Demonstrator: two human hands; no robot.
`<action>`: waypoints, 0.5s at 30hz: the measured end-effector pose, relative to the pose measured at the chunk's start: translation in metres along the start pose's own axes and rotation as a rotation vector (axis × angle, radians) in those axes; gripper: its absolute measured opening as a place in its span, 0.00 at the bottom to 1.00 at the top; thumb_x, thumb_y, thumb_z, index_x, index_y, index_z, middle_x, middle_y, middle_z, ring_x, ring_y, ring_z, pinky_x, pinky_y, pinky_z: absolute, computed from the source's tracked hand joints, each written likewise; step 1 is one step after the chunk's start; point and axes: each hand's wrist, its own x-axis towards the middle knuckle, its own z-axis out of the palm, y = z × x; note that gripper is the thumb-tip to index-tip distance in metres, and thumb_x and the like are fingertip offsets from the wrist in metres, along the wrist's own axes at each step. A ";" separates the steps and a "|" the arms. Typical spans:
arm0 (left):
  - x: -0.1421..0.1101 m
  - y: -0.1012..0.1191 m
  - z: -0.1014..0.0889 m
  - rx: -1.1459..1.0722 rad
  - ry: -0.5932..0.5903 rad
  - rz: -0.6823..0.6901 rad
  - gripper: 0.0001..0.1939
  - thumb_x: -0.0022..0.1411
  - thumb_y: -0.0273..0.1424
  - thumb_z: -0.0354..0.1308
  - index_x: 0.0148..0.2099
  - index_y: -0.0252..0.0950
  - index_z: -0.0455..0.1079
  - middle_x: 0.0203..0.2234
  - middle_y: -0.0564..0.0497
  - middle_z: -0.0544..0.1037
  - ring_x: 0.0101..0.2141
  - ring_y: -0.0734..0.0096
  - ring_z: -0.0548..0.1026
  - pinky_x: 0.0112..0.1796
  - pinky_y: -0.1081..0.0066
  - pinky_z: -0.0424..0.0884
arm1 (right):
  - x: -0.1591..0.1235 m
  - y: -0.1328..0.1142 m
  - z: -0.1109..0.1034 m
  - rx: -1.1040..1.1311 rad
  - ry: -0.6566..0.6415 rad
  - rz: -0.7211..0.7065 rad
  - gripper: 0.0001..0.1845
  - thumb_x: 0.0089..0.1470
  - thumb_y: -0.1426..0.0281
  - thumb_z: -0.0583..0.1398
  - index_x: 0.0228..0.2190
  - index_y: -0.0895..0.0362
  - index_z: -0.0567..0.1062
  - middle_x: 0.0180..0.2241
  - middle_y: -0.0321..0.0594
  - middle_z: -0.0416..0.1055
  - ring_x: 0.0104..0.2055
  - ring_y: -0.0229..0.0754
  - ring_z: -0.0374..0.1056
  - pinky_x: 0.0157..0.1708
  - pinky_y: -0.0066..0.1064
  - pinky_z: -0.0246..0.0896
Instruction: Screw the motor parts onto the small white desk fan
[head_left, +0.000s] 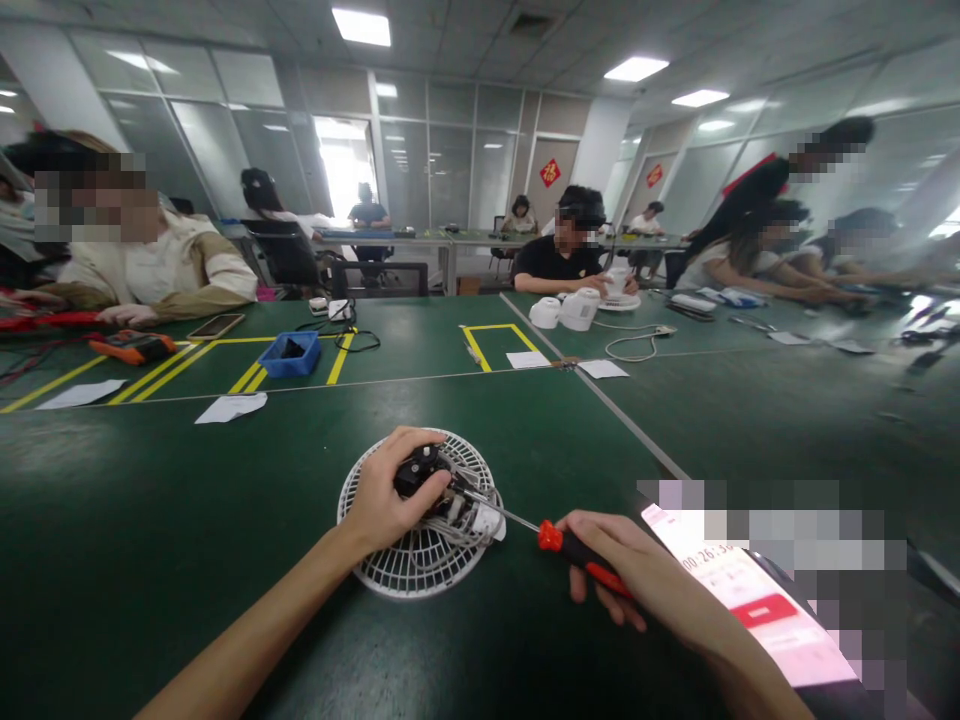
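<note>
A round white fan grille (409, 570) lies flat on the green table, with a black fan motor unit (421, 468) and coiled grey cable (457, 525) on top of it. My left hand (386, 490) wraps round the black motor unit from the left, thumb on its near side. In my right hand (611, 560) is a screwdriver (581, 560) with a red and black handle. Its metal shaft slants up and left to the motor unit. The tip lies close to my left thumb; whether it sits in a screw cannot be made out.
A phone (757, 590) with a lit timer lies right of my right arm. Beyond the table seam are a blue tray (291, 355), an orange multimeter (133, 345), white paper slips (231, 407) and white housings (579, 310). Other people sit around the tables.
</note>
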 end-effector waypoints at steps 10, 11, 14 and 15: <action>0.004 -0.002 0.000 -0.085 -0.036 -0.033 0.14 0.65 0.37 0.62 0.52 0.45 0.74 0.44 0.50 0.77 0.46 0.63 0.76 0.50 0.60 0.72 | 0.007 0.001 -0.011 -0.029 0.209 -0.129 0.24 0.52 0.47 0.66 0.36 0.56 0.76 0.24 0.34 0.74 0.22 0.34 0.65 0.21 0.25 0.53; 0.004 -0.003 0.000 -0.092 -0.038 -0.033 0.14 0.65 0.37 0.62 0.53 0.45 0.74 0.44 0.50 0.76 0.46 0.63 0.76 0.50 0.60 0.72 | 0.007 0.002 -0.012 -0.019 0.234 -0.158 0.23 0.50 0.49 0.68 0.35 0.56 0.77 0.25 0.35 0.75 0.25 0.36 0.67 0.23 0.26 0.57; 0.004 -0.002 -0.001 -0.099 -0.042 -0.033 0.15 0.64 0.37 0.62 0.53 0.45 0.74 0.45 0.50 0.76 0.46 0.63 0.76 0.50 0.60 0.72 | 0.005 0.002 -0.013 0.008 0.276 -0.211 0.21 0.46 0.54 0.72 0.35 0.55 0.78 0.33 0.39 0.79 0.35 0.43 0.74 0.35 0.31 0.67; 0.004 -0.002 -0.001 -0.098 -0.043 -0.032 0.15 0.64 0.37 0.62 0.53 0.44 0.74 0.45 0.50 0.77 0.46 0.63 0.76 0.50 0.60 0.72 | 0.005 0.002 -0.013 0.006 0.286 -0.219 0.20 0.46 0.55 0.72 0.35 0.55 0.78 0.35 0.40 0.80 0.38 0.45 0.75 0.38 0.33 0.68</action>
